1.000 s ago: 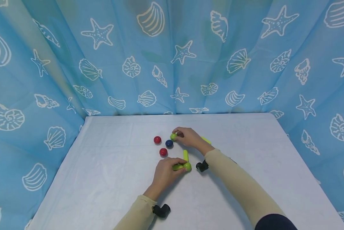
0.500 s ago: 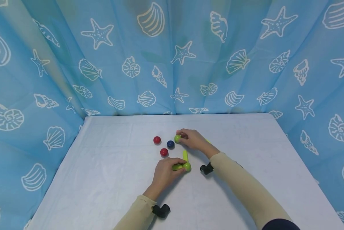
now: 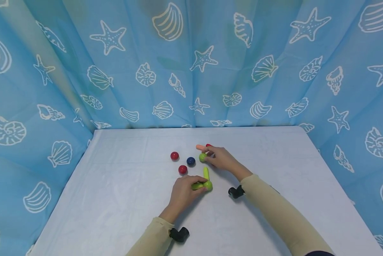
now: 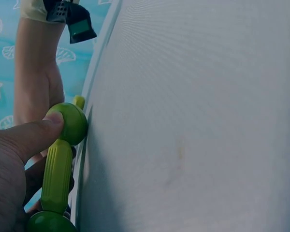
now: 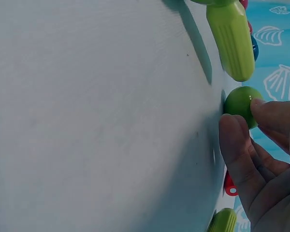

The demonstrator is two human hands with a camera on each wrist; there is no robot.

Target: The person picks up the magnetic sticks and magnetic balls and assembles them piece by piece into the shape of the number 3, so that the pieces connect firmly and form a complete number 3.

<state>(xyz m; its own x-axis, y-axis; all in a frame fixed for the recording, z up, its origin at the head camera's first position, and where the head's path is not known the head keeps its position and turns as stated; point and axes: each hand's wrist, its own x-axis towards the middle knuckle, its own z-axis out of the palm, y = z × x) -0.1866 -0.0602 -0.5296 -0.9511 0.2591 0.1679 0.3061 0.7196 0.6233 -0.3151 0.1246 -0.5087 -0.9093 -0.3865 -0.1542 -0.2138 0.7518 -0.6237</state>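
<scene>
My left hand [image 3: 185, 192] grips a joined green toy piece made of balls and ribbed rods. Its thumb presses a green ball [image 4: 73, 124], with a ribbed green rod [image 4: 57, 176] below it and another ball at the rod's far end. A second lime rod [image 3: 206, 173] points away from that joint, toward the back of the table. Farther back, my right hand [image 3: 221, 159] pinches a separate green ball [image 5: 241, 104] between thumb and fingers, close by the free end of the lime rod.
Two red balls [image 3: 174, 155] and a dark blue ball [image 3: 191, 161] lie left of my right hand. Behind its fingers show an orange rod [image 3: 200, 147] and a red piece [image 5: 230, 185]. Another green rod [image 5: 224, 221] lies near that hand. A shell-patterned curtain [image 3: 191, 71] surrounds the white table [image 3: 114, 199].
My right hand has drawn right and nearer with the green ball, uncovering the orange rod and red piece. The blue ball has shifted slightly right. My left hand has stayed in place.
</scene>
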